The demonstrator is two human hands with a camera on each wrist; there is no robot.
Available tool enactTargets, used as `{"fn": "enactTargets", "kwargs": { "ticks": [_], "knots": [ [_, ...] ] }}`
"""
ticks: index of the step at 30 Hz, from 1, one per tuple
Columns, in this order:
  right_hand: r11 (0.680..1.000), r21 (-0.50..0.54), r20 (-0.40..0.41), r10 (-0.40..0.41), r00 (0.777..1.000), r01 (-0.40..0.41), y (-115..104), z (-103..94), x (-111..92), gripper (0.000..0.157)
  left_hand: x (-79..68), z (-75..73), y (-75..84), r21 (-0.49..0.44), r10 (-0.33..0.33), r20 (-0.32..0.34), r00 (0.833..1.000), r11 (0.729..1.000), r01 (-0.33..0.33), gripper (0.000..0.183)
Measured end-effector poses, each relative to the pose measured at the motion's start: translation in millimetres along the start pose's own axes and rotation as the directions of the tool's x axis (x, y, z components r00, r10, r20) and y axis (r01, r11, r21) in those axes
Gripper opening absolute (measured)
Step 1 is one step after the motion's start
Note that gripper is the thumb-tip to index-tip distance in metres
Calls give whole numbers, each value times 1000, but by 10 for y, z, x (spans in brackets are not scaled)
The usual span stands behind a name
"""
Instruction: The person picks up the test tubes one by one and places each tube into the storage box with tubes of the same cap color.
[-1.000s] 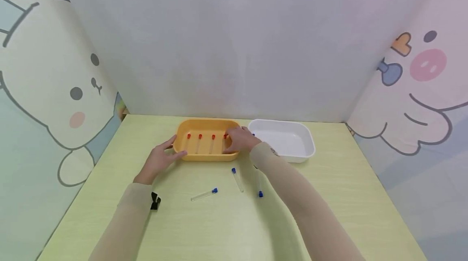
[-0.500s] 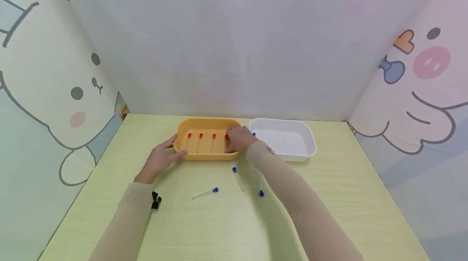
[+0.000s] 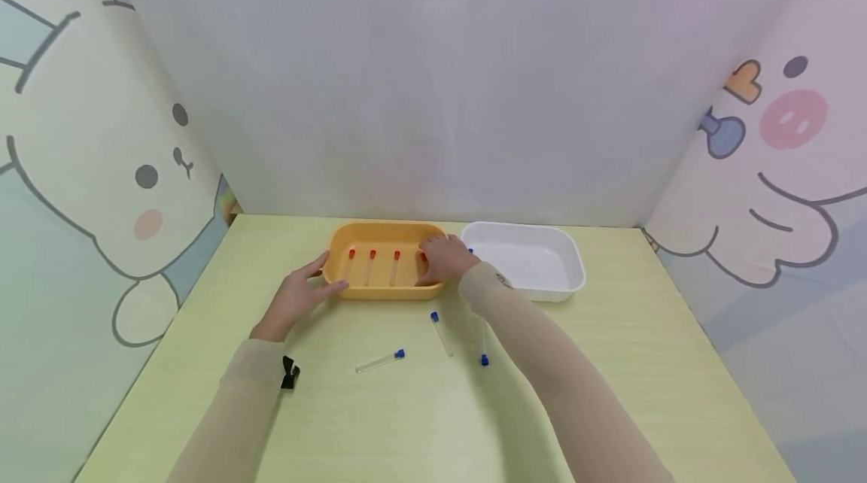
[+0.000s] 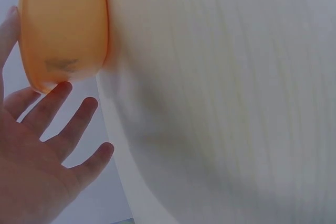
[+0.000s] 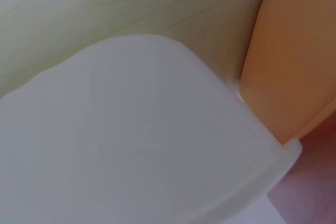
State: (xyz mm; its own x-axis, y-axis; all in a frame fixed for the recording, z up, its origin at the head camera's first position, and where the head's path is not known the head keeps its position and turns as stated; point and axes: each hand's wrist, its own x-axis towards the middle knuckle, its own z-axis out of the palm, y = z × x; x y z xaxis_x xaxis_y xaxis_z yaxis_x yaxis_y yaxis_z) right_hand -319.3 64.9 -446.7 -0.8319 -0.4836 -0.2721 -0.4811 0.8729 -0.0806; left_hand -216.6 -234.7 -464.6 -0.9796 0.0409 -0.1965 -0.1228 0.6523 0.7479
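An orange tray (image 3: 386, 293) stands at the back of the table, with several red-capped test tubes (image 3: 372, 255) lying side by side in it. My left hand (image 3: 294, 301) rests against the tray's left end, thumb at the front rim, other fingers spread and straight in the left wrist view. At the tray's right end my right hand (image 3: 447, 260) reaches in and pinches the last test tube (image 3: 423, 256) between fingers and thumb. Most of that tube is hidden behind the hand. In the right wrist view, only part of the hand shows beyond the orange tray (image 5: 294, 51).
Right of the orange tray stands a white tray (image 3: 542, 261), a blue cap (image 3: 470, 250) at its left end. Blue-capped test tubes lie on the table in front: one left (image 3: 381, 361), one central (image 3: 442, 334), one beside the right sleeve (image 3: 484, 347).
The red cap under my right hand has shifted slightly to the right and is more covered by the fingers. My left hand stays at the orange tray's left end.
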Motion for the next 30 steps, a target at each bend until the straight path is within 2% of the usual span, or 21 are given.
{"fn": "enactTargets", "kwargs": {
  "ticks": [6, 14, 19, 24, 30],
  "knots": [
    [1000, 9, -27, -8, 1000, 8, 20, -50, -32, 88, 0, 5, -9, -1, 15, -1, 1000, 1000, -15, 99],
    [999, 29, -67, -35, 997, 37, 45, -158, -124, 97, -7, 8, -20, 1, 22, 0, 1000, 1000, -22, 103],
    [998, 50, -106, -42, 994, 47, 116, -244, -201, 95, -15, 2, -25, 40, 54, -4, 999, 998, -54, 103],
    [990, 139, -152, -17, 988, 39, 208, -336, -325, 91, -19, -5, -25, 105, 109, -26, 994, 989, -106, 102],
    [970, 243, -194, 26, 981, 22, 363, -385, -541, 92, -31, -10, 23, 218, 197, -72, 978, 960, -178, 94]
  ]
}}
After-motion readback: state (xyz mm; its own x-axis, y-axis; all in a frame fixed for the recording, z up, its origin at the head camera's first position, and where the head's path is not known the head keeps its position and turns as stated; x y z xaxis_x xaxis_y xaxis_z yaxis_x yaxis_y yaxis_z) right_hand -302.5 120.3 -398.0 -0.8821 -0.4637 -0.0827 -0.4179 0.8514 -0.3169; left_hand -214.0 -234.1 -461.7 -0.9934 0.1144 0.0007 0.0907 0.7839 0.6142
